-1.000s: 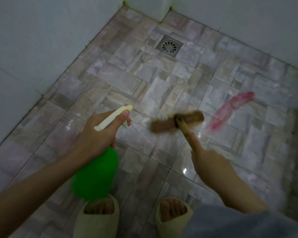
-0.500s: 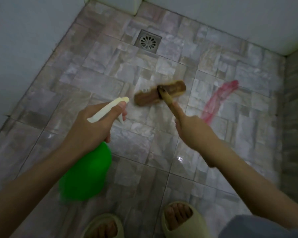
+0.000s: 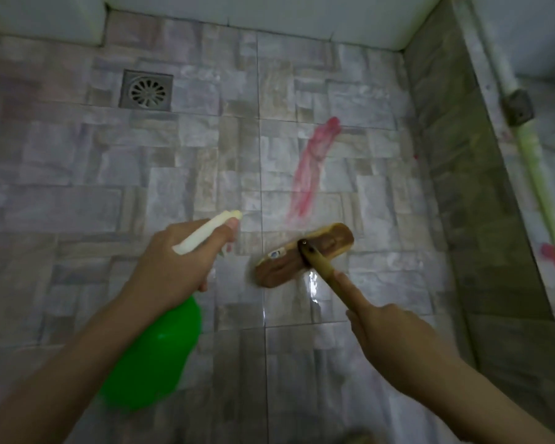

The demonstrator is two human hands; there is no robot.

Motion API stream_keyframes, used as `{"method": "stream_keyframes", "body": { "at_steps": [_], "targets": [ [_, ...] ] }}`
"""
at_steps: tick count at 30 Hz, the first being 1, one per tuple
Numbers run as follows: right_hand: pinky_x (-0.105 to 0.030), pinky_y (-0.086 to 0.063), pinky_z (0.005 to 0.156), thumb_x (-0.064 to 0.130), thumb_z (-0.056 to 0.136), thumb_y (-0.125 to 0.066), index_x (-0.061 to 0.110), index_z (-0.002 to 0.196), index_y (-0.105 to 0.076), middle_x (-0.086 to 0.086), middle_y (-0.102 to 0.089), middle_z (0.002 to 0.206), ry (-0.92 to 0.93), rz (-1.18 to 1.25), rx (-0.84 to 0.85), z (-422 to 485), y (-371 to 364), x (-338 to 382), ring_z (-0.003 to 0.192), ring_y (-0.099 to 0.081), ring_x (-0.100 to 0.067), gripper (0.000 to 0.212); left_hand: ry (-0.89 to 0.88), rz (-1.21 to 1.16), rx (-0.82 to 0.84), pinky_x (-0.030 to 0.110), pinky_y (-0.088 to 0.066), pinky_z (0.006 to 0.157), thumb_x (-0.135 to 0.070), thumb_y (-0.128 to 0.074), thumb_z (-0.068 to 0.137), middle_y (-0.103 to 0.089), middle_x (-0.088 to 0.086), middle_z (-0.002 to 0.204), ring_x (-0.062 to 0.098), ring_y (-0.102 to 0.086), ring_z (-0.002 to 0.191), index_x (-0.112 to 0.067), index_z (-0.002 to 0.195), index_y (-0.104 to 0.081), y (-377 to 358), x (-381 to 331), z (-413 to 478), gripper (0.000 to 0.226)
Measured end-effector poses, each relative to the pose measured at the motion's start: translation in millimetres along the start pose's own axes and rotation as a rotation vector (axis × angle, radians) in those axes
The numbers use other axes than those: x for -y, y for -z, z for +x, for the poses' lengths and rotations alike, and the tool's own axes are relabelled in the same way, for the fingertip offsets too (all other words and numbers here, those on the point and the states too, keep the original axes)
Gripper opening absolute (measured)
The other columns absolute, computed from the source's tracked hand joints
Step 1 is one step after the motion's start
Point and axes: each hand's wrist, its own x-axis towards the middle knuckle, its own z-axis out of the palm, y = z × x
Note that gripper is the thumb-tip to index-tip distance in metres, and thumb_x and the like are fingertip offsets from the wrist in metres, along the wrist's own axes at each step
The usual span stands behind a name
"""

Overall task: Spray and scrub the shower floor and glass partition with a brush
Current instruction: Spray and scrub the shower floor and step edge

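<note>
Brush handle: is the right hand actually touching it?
Touching. The head view shows the right hand gripping the brush handle, with its index finger laid along the handle.

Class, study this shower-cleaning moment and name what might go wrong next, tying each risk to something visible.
The floor shines wet beside the brush, so a slip seems possible.
The left hand grips the spray bottle and the right hand the brush, leaving neither free to break a fall.
Scrubbing may smear the red stain wider.
</note>
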Motion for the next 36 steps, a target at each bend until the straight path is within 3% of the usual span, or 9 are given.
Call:
{"method": "stream_keyframes", "body": {
  "at_steps": [5,8,10,14,19,24,28,32,36],
  "targets": [
    [-0.026,-0.042,0.054,0.037,0.103,-0.023,0.049,0.126,0.047,0.006,-0.044,0.066,-0.018,0.085,-0.035,-3,-13,-14,0.051,-0.044,-0.010,0.075,-0.037,0.106,0.060,0.016,-0.046,0.047,-0.048,-0.056,0.099,-0.052,-0.005,0.036,0.010,-0.053,0.034,-0.014,0.077,-0.074,-49,-17,9,0.044],
    [-0.022,-0.042,0.054,0.037,0.104,-0.021,0.043,0.136,0.039,0.008,-0.044,0.070,-0.077,0.120,-0.004,-16,-27,-32,0.053,-0.044,-0.004,0.069,-0.049,0.133,0.052,0.017,-0.045,0.042,-0.048,-0.059,0.097,-0.065,-0.003,0.049,0.008,-0.052,0.033,-0.010,0.073,-0.074,-68,-25,13,0.047],
    [-0.019,-0.043,0.053,0.038,0.104,-0.020,0.036,0.143,0.031,0.008,-0.043,0.068,-0.104,0.122,0.016,-22,-31,-44,0.054,-0.047,-0.003,0.064,-0.059,0.154,0.027,0.023,-0.046,0.044,-0.051,-0.061,0.095,-0.068,0.010,0.059,0.009,-0.053,0.037,-0.006,0.069,-0.071,-78,-27,13,0.053],
    [-0.019,-0.028,0.044,0.037,0.103,-0.019,0.043,0.123,0.051,0.010,-0.035,0.063,-0.090,0.149,0.016,-29,-35,-56,0.048,-0.036,-0.004,0.074,-0.048,0.184,-0.047,0.032,-0.044,0.053,-0.059,-0.064,0.092,-0.066,0.029,0.070,0.023,-0.055,0.049,0.008,0.071,-0.062,-86,-24,14,0.070],
    [-0.024,-0.029,0.046,0.033,0.103,-0.023,0.041,0.131,0.046,0.008,-0.036,0.065,-0.089,0.157,-0.060,-28,-46,-58,0.050,-0.034,-0.007,0.075,-0.034,0.214,-0.051,0.016,-0.042,0.040,-0.052,-0.061,0.096,-0.070,0.004,0.056,0.008,-0.052,0.032,-0.006,0.075,-0.076,-85,-32,8,0.053],
    [-0.023,-0.025,0.042,0.024,0.102,-0.029,0.041,0.125,0.052,0.006,-0.039,0.061,-0.090,0.139,-0.117,-26,-48,-57,0.048,-0.037,-0.009,0.086,-0.031,0.150,-0.077,0.022,-0.045,0.042,-0.057,-0.066,0.091,-0.074,0.019,0.070,0.028,-0.064,0.048,0.000,0.067,-0.071,-89,-35,11,0.061],
    [-0.024,-0.033,0.045,0.020,0.100,-0.036,0.044,0.118,0.056,0.007,-0.042,0.062,-0.079,0.143,-0.156,-21,-51,-57,0.050,-0.041,-0.009,0.097,-0.089,0.180,-0.050,0.020,-0.044,0.041,-0.054,-0.062,0.095,-0.076,0.013,0.073,0.010,-0.057,0.039,-0.004,0.074,-0.076,-87,-48,16,0.055],
    [-0.024,-0.026,0.042,0.020,0.101,-0.035,0.040,0.131,0.046,0.007,-0.040,0.062,-0.091,0.145,-0.191,-18,-52,-57,0.049,-0.039,-0.009,0.089,-0.083,0.174,-0.084,0.025,-0.047,0.046,-0.059,-0.064,0.091,-0.076,0.017,0.071,0.034,-0.071,0.059,-0.003,0.074,-0.075,-85,-54,24,0.059],
    [-0.024,-0.027,0.042,0.023,0.102,-0.034,0.039,0.137,0.040,0.005,-0.039,0.062,-0.080,0.148,-0.218,-16,-54,-56,0.050,-0.040,-0.009,0.084,-0.133,0.219,-0.073,0.021,-0.046,0.045,-0.058,-0.060,0.094,-0.076,0.011,0.071,0.012,-0.055,0.038,-0.005,0.075,-0.075,-84,-63,29,0.058]
  ]
}}
